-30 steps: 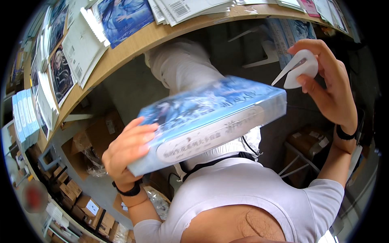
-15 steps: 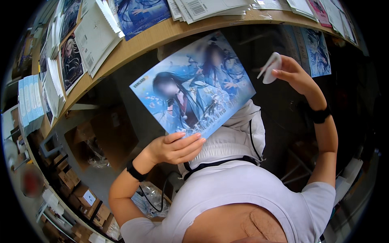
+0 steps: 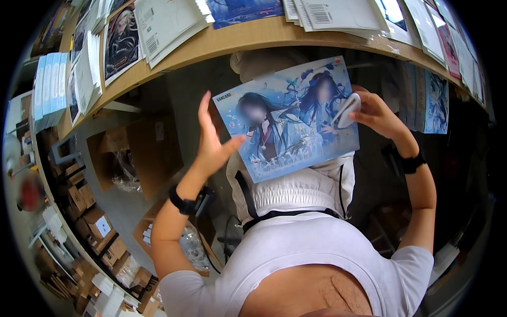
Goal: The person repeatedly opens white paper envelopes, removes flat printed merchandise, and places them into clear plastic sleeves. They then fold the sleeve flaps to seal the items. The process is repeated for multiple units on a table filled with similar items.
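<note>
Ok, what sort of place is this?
Probably a packing or storage workroom: small cardboard boxes crowd the lower left, barcoded white packets lie stacked on the wooden desk, and a row of light-blue boxes stands at its left side.

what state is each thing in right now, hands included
large blue box: tilted, illustrated face up; whether it is sealed can't be told
left hand: open, fingers spread, at the box's left edge; contact unclear
right hand: closed around the white cutter
white cutter: held, overlapping the box's right side in view
cardboard box: open, clear plastic showing
white packets: lying overlapped on the table
</note>
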Demonstrator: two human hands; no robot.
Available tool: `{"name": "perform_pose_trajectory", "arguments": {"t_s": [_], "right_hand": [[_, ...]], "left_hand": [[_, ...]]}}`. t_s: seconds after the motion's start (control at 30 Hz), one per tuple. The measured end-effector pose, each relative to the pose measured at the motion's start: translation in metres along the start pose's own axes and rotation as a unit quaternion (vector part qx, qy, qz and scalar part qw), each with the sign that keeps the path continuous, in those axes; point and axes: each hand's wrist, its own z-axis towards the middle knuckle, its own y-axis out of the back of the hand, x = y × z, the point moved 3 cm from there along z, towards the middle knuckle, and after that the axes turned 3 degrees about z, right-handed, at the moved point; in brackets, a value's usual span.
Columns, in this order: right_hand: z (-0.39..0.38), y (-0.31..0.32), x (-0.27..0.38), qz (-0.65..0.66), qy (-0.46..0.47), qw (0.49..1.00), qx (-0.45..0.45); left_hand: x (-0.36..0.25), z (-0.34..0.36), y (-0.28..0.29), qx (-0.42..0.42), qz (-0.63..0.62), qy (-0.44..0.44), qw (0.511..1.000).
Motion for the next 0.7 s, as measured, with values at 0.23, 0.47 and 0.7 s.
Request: {"name": "perform_pose_trajectory", "arguments": {"t_s": [0.23, 0.47, 0.7], "right_hand": [[-0.044, 0.002, -0.003, -0.040, 0.102, 0.993, -0.042], [-0.068, -0.008, 0.005, -0.084, 0.133, 0.983, -0.098], [-0.070, -0.033, 0.027, -0.149, 0.194, 0.968, -0.064]], "left_hand": [[-0.036, 0.018, 0.004, 0.052, -0.080, 0.012, 0.995], [-0.045, 0.012, -0.001, 0.069, -0.046, -0.030, 0.996], [-0.017, 0.015, 0.021, 0.086, 0.118, 0.010, 0.989]]}}
